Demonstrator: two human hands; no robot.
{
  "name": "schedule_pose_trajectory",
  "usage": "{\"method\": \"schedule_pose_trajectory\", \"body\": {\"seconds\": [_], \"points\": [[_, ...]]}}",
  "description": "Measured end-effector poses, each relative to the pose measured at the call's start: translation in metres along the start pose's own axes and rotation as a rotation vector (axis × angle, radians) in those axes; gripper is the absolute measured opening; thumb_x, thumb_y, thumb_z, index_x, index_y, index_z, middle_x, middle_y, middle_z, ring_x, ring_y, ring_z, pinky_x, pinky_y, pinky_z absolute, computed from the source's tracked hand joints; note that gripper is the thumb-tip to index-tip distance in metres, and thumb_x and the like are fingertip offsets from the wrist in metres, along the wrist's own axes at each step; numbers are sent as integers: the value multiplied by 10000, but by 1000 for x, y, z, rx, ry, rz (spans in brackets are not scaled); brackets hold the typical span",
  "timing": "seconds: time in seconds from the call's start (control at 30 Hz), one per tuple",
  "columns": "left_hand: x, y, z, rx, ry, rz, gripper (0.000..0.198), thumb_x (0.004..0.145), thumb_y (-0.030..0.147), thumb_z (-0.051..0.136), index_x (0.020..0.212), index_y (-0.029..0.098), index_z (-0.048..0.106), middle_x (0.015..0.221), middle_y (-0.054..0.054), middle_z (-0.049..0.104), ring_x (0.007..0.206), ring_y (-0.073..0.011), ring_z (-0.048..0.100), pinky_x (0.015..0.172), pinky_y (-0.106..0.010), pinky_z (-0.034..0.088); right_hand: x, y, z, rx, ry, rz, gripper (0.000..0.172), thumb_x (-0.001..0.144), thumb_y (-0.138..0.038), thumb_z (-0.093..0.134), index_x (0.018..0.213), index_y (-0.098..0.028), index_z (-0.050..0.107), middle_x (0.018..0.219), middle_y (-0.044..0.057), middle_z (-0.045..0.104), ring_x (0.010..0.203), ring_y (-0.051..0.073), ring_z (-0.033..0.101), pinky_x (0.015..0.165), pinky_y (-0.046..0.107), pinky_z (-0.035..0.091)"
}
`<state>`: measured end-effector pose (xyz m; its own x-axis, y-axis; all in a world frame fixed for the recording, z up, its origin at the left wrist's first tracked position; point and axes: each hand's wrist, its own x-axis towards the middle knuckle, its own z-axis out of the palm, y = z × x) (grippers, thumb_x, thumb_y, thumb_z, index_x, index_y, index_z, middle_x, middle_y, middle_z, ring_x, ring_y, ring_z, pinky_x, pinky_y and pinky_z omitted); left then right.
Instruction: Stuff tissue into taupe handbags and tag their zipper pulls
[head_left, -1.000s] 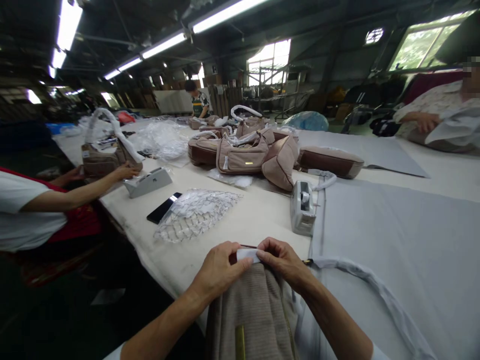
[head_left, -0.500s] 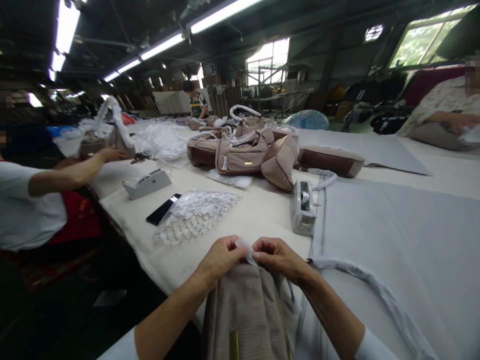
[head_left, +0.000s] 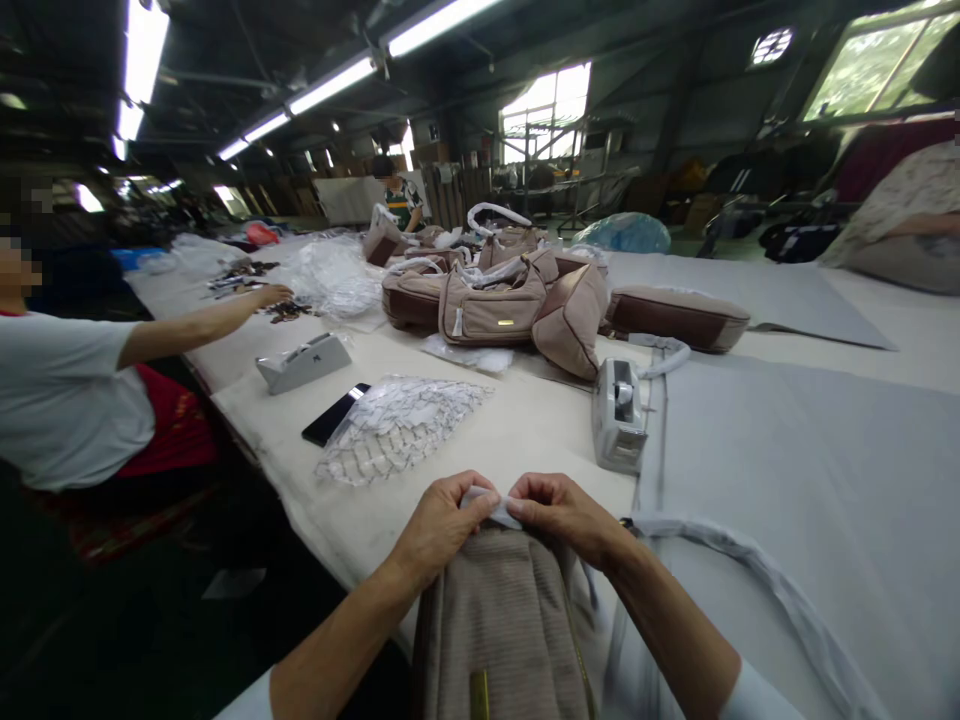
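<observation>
A taupe ribbed bag with a gold plate lies in front of me at the table's edge. At its far end, a small piece of white wrapping is pinched between both hands. My left hand is closed on the left side of it, thumb against fingers. On the other side, my right hand grips it too, fingertips close to the left ones. A strap wrapped in white curves over the table to the right of my right wrist.
Tape dispensers stand ahead. A clear bag of white tags partly covers a black phone. Several taupe handbags are heaped farther back. A co-worker reaches over the table at left; another sits at far right.
My hands stay at the bag's end, the left fingers now folded more over the white piece. The left co-worker's handbag is gone from their hand. The view has shifted slightly.
</observation>
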<state>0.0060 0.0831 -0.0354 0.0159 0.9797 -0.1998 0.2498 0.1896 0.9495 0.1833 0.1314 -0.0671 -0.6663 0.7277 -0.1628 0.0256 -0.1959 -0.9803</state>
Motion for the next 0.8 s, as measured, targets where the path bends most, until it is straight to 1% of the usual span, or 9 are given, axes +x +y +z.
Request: {"method": "schedule_pose_trajectory", "body": {"seconds": [0.1, 0.2, 0.27, 0.33, 0.4, 0.53, 0.63, 0.73, 0.8], "points": [[-2, 2, -1, -24, -16, -34, 244, 722, 374, 619, 745, 131, 604, 545, 54, 483, 530, -84, 408, 537, -199, 313, 4, 4, 1, 20, 21, -20, 414, 717, -514, 694, 760, -118, 582, 605, -32, 490, 548, 69, 361, 507, 206, 248], [-1, 3, -1, -57, -27, -78, 206, 670, 330, 644, 682, 135, 580, 530, 53, 482, 515, -82, 401, 525, -200, 308, 4, 5, 0, -43, 27, -50, 396, 758, -504, 659, 765, -113, 598, 646, -16, 513, 588, 80, 389, 542, 212, 282], [-1, 3, 0, -44, 2, -88, 178, 674, 311, 623, 666, 141, 572, 515, 55, 475, 508, -82, 400, 523, -201, 307, -1, 5, -2, -91, 16, -45, 374, 782, -487, 639, 844, -119, 622, 697, -8, 532, 614, 88, 409, 556, 216, 300], [-1, 1, 1, -17, 38, -89, 163, 687, 305, 602, 671, 145, 574, 509, 55, 473, 507, -86, 407, 524, -202, 312, -7, 6, -4, -143, 48, -36, 368, 790, -455, 637, 975, -137, 627, 729, -11, 538, 634, 97, 429, 566, 220, 317], [-1, -1, 2, -10, 52, -86, 162, 694, 309, 593, 688, 148, 579, 528, 51, 488, 514, -90, 416, 527, -204, 322, -13, 8, -4, -184, 107, -50, 375, 796, -417, 633, 1066, -158, 617, 755, -9, 556, 677, 116, 470, 616, 235, 359], [-2, 1, 3, -16, 36, -78, 178, 675, 319, 619, 713, 150, 578, 562, 49, 498, 519, -88, 400, 516, -201, 316, -18, 12, 3, -203, 128, -128, 309, 819, -364, 601, 1065, -180, 636, 845, 20, 621, 808, 167, 544, 767, 291, 413], [-4, 2, 5, -39, 37, -96, 174, 663, 309, 634, 701, 154, 566, 538, 59, 479, 514, -85, 387, 511, -196, 298, -16, 9, 7, -184, 147, -138, 340, 808, -370, 608, 1088, -178, 615, 832, 21, 619, 777, 169, 550, 740, 296, 428], [-6, 1, 7, -54, 43, -76, 167, 690, 313, 625, 695, 158, 563, 546, 57, 481, 532, -89, 403, 530, -195, 309, -13, 2, 6, -176, 115, -122, 429, 817, -434, 600, 1160, -177, 574, 967, 50, 628, 837, 182, 558, 746, 296, 436], [-7, 0, 7, -43, 41, -50, 172, 714, 321, 620, 708, 156, 571, 574, 50, 491, 557, -93, 414, 549, -196, 321, -10, -2, 6, -174, 49, -87, 409, 802, -482, 613, 1051, -158, 625, 920, 49, 634, 795, 171, 552, 696, 274, 425]]}}
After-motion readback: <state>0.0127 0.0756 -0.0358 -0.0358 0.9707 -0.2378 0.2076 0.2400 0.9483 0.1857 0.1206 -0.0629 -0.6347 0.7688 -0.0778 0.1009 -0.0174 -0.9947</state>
